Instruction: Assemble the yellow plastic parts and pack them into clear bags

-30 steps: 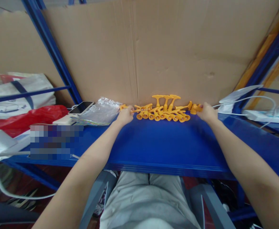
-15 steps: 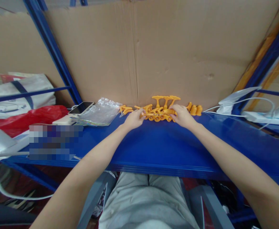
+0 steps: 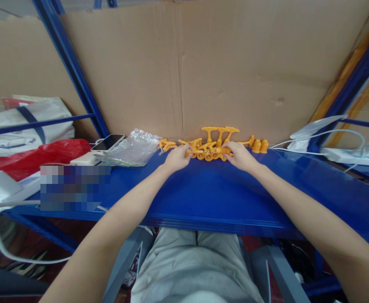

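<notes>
Blue shelf [image 3: 203, 189], cardboard sheet [image 3: 234, 71] standing behind as backstop. Left hand [image 3: 177, 157] and right hand [image 3: 240, 155] are closing in from both ends on the row of orange plastic parts [image 3: 211, 150] at the back edge, fingers curled loosely against it, likely bunching it. Phone [image 3: 107, 142] and plastic bag [image 3: 134, 148] are lying left.

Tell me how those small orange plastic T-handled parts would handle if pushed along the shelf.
The small orange plastic T-handled parts look light and stiff. Lying crossed in a cluster, they would probably snag and slide together on the glossy blue metal shelf. Their round flared ends might roll.
</notes>
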The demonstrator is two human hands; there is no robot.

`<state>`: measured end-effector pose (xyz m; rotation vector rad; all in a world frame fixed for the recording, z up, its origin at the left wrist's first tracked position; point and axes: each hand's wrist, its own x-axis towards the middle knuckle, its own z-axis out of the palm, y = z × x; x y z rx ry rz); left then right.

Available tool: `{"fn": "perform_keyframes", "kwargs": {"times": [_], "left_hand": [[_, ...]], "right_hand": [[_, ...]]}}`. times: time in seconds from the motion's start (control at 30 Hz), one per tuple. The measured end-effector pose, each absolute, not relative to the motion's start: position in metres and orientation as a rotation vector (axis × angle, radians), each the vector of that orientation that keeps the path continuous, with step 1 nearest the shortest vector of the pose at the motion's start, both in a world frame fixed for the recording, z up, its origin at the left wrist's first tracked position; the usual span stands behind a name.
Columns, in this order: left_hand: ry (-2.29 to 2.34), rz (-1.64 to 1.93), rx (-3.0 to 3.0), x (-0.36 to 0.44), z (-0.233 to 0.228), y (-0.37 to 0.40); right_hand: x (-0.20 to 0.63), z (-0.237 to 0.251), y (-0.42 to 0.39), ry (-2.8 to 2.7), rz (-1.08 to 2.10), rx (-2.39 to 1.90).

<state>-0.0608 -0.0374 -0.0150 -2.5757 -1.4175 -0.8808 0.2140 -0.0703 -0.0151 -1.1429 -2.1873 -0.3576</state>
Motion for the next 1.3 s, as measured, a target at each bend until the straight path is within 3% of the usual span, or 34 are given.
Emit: {"fn": "perform_keyframes", "kwargs": {"times": [0.67,1.0,1.3], "left_hand": [[-1.364,-0.712,-2.530,-0.051,-0.010,-0.054],[-1.269,-0.909,-2.650,-0.046,-0.011,-0.051],[-1.236,-1.099,-2.611,-0.049,-0.018,-0.039]], "right_hand": [[0.209,-0.026,-0.065,-2.214,-0.215,-1.039],[0.204,-0.030,-0.064,-2.206,-0.138,-1.000],[0.212,-0.020,-0.065,-1.874,0.601,-1.010]]}}
